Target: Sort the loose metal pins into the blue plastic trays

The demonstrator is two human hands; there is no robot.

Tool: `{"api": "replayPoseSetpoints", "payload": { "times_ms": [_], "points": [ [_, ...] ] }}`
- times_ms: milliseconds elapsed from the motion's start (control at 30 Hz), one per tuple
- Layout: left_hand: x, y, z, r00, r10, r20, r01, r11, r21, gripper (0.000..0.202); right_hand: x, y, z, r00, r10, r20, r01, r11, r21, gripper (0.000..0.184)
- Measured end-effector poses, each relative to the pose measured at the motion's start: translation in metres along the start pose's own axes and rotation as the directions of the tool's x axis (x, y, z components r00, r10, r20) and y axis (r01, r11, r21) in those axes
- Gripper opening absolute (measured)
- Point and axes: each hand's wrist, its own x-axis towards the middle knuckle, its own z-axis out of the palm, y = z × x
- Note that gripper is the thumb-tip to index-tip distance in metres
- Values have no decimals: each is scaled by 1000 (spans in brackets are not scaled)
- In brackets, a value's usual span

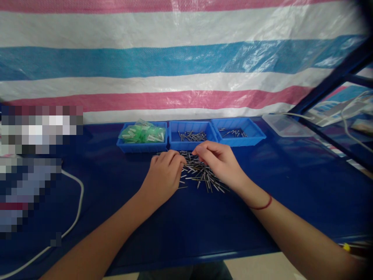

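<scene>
A worker's two bare hands met over a loose pile of slim metal pins [211, 182] on a dark blue surface [189, 221]. The pile lay beneath and between the fingers, with strays fanned toward the worker. The left hand [163, 171] was bent over the pile's near-left edge, its fingers curled loosely downward; the right hand [223, 161] reached in from the other side, thumb and forefinger drawn nearly together. Whether either pinched a pin could not be told.

Just beyond the fingers stood three blue bins: a middle bin [188, 146] with more pins, a left bin [142, 148] bearing a green bag [136, 132] and pale pieces, and a right bin [246, 140] with a sparse scatter of pins.

By their look, the pins were light, stiff and smooth, apt to roll or slip and to tangle crosswise; a fingertip-and-thumb hold at mid-length appeared surest, with strays at the edge the easiest to lift. They seemed unlikely to break, though slim ends might have bent.

The left fingertips were partly hidden, and the right hand covered part of the heap. Single pins blurred together, their tips too small to read. Pixel blocks masked the area far left of the fingers.
</scene>
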Motion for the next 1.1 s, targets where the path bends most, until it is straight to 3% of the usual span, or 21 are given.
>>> {"api": "replayPoseSetpoints", "payload": {
  "times_ms": [167, 267, 433, 567, 700, 1100],
  "points": [
    [1, -3, -4, 988, -54, -142, 34, 989, -143, 17, -4, 1, 3, 950, -230, 209, 278, 930, -240, 14],
    [2, -2, -6, 980, -53, -192, 8, 974, -225, 15, -4, 4, 5, 926, -262, 272, 342, 888, -307, 16],
    [2, 1, -3, 963, -144, -228, 42, 917, -398, 13, -3, 6, 6, 936, -224, 271, 292, 924, -246, 17],
    [2, 2, -2, 949, -263, -172, 137, 838, -528, 25, -4, 5, 7, 949, -204, 241, 252, 949, -189, 18],
    [2, 1, -4, 949, -279, -147, 163, 833, -529, 13, -4, 5, 7, 953, -199, 227, 241, 954, -176, 18],
    [3, 3, -8, 947, -265, -181, 135, 840, -525, 10, -2, 7, 8, 959, -105, 262, 138, 984, -109, 15]
  ]
}}
